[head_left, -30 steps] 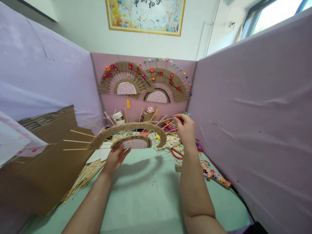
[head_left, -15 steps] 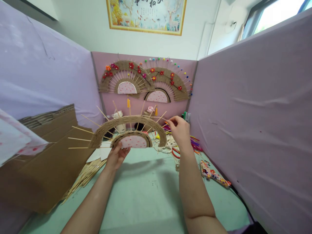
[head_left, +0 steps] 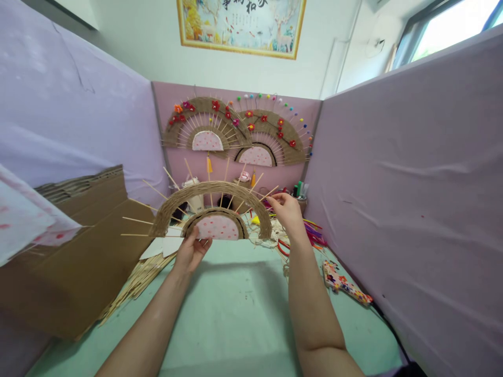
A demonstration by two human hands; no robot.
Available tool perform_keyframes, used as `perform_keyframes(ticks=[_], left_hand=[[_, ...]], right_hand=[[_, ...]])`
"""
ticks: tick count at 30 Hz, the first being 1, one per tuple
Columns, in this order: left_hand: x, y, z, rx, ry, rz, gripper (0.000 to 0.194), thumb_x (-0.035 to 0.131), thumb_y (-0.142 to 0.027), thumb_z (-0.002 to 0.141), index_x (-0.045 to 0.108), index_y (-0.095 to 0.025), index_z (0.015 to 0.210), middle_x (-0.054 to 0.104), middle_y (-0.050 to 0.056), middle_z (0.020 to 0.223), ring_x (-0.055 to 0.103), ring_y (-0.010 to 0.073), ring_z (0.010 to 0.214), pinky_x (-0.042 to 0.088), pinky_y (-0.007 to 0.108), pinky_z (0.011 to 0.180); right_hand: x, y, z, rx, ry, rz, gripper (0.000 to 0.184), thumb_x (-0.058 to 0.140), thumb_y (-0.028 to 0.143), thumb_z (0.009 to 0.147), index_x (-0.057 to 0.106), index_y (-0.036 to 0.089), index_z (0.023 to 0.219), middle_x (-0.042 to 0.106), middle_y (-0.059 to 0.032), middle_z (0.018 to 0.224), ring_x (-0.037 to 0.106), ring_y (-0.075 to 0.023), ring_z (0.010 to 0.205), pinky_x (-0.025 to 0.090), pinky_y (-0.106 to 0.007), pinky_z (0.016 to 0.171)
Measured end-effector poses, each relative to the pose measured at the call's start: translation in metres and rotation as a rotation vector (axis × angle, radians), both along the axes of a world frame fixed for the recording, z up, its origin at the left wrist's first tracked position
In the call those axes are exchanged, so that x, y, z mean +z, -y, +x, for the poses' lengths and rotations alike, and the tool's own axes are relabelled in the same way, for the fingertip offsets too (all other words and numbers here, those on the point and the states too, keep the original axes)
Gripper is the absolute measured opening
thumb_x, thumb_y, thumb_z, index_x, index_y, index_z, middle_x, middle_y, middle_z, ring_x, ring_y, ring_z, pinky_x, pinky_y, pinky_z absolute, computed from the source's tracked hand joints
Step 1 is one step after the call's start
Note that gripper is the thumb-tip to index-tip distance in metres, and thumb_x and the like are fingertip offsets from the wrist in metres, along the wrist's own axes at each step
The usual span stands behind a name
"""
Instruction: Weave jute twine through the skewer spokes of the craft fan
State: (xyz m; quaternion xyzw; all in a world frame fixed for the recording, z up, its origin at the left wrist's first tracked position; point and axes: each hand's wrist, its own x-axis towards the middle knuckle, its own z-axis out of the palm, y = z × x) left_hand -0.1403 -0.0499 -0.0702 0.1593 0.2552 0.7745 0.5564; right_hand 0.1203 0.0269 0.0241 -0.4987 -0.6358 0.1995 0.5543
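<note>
A half-round fan (head_left: 218, 226) of thin wooden sticks is held up over the table, its arched band wound with brown twine. Its small inner half-disc is pale pink with red spots and has a twine border with a dark line. My left hand (head_left: 192, 251) grips the lower left of this half-disc, thumb on the front. At the fan's upper right, my right hand (head_left: 286, 210) pinches a thin strand of twine (head_left: 257, 193) that runs from the top of the band. Bare stick ends stick out past the arch.
Two finished-looking fans with flowers (head_left: 264, 119) hang on the pink back panel. Cardboard (head_left: 90, 251) and a bundle of thin sticks (head_left: 137, 280) lie left. On the right are a flower-patterned glue gun (head_left: 346, 283), coloured pipe cleaners (head_left: 314, 233) and a holder of pens (head_left: 302, 191).
The fan has tilted up to face me more squarely and risen slightly. My right hand has come in leftward and a little lower, closer to the band, still pinching the strand.
</note>
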Motion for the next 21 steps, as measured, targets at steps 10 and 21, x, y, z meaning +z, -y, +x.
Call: perform_keyframes(ticks=[10,21], left_hand=[[0.001,0.001,0.007,0.005,0.025,-0.042,0.021,0.057,0.004,0.081,0.058,-0.015,0.072,0.066,-0.003,0.063,0.061,0.0064,0.054,0.055,0.016,0.055],[-0.003,0.008,0.019,-0.178,-0.02,-0.101,0.007,0.063,-0.008,0.082,0.062,-0.015,0.082,0.07,0.004,0.08,0.068,0.016,0.073,0.06,0.038,0.073]], right_hand=[[-0.002,-0.002,-0.005,0.13,-0.087,0.031,0.029,0.055,0.038,0.073,0.071,0.015,0.078,0.071,-0.0045,0.075,0.061,-0.0178,0.069,0.045,-0.028,0.066],[-0.001,0.0,-0.011,0.118,-0.072,0.023,0.027,0.053,0.037,0.072,0.068,0.015,0.072,0.069,-0.0047,0.07,0.058,-0.0175,0.066,0.042,-0.027,0.061]])
